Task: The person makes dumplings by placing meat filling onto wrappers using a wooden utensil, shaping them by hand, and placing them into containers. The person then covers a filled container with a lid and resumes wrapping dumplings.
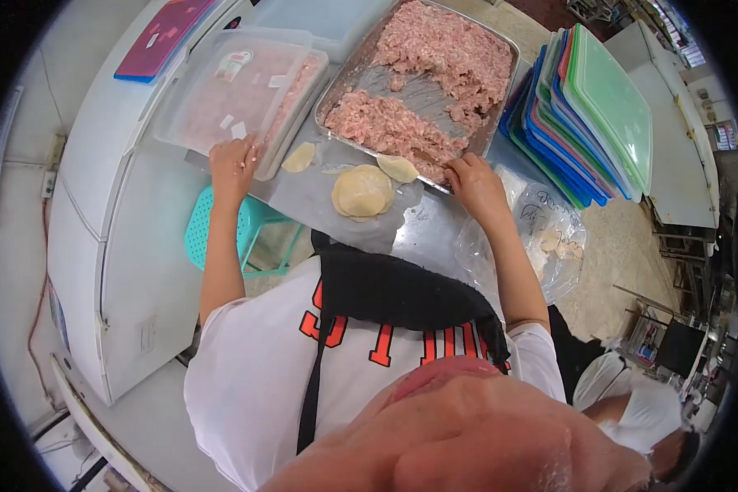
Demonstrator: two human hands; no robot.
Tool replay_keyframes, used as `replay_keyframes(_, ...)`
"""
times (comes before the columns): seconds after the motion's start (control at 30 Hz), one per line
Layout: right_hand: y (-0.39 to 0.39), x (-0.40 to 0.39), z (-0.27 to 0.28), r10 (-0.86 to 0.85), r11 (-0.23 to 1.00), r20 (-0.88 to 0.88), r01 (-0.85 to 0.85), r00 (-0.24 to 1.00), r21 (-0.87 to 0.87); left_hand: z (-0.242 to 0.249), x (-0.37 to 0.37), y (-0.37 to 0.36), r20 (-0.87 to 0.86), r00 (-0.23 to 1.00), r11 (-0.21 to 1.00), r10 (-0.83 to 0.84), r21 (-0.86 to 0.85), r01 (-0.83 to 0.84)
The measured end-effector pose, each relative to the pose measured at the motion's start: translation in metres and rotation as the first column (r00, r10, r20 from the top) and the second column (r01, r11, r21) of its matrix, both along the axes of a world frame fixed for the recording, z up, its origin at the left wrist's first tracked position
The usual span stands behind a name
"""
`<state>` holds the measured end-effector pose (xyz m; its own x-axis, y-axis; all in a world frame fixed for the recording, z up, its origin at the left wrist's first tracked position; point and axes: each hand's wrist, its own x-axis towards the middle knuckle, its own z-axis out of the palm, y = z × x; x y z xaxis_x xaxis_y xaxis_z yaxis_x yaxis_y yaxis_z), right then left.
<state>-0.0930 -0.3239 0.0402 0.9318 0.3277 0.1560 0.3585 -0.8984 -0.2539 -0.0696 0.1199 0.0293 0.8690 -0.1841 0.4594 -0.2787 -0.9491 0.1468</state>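
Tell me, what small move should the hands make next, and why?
Probably the right hand should scoop a little meat from the tray it touches. A stack of wrappers lies bare between the hands, and the left hand rests at the lidded box, so the wrappers look ready for filling.

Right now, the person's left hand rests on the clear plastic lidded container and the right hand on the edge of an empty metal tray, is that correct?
Not quite: the head view shows the metal tray holds pink minced meat, not empty. The left hand does rest on the clear plastic lidded container, the right hand at the tray's edge.
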Motion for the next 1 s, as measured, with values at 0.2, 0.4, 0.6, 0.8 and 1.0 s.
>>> replay_keyframes(0.2,0.002,-0.003,0.001,-0.033,0.999,-0.020,0.033,0.999,0.028,0.001,-0.008,0.009,-0.054,0.997,0.998,-0.064,-0.023,0.063)
replay_keyframes(0.4,0.001,-0.002,0.001,-0.015,0.999,0.005,0.015,1.000,0.036,-0.007,-0.011,0.015,-0.061,0.993,0.995,-0.097,-0.005,0.097)
replay_keyframes(0.6,0.001,-0.001,-0.001,0.003,1.000,-0.010,-0.003,1.000,0.017,-0.008,-0.008,0.007,-0.053,0.998,0.998,-0.039,0.044,0.041)
replay_keyframes(0.8,0.003,0.000,-0.004,-0.012,1.000,0.037,0.012,0.999,-0.001,0.006,-0.017,-0.055,0.170,0.976,0.970,-0.137,-0.175,0.167)
replay_keyframes(1.0,0.000,0.002,-0.009,0.010,1.000,0.042,-0.010,0.999,-0.001,-0.089,0.002,-0.071,-0.182,0.976,0.987,-0.116,-0.135,0.092)
